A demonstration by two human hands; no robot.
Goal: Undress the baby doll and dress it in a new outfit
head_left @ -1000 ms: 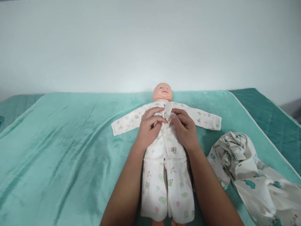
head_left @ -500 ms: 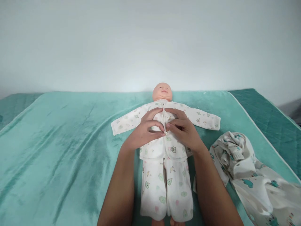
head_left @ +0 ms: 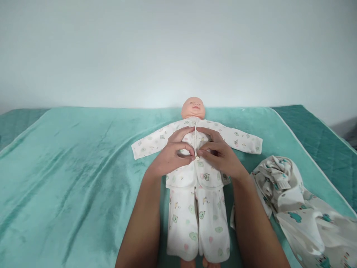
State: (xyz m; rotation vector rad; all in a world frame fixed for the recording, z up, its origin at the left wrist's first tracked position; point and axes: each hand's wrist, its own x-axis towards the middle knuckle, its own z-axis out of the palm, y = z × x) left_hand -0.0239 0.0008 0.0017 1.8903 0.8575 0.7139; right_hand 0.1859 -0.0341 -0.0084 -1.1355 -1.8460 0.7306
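Left hand (head_left: 170,158) and right hand (head_left: 222,155) pinch the shirt (head_left: 181,176) front beside its button (head_left: 197,158) — likely so it can't slip away — while the doll (head_left: 193,108) lies on its back at six o'clock, head toward twelve.

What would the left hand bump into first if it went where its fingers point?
Probably the shirt's front edge, then the right hand, though how deep things sit is hard to tell.
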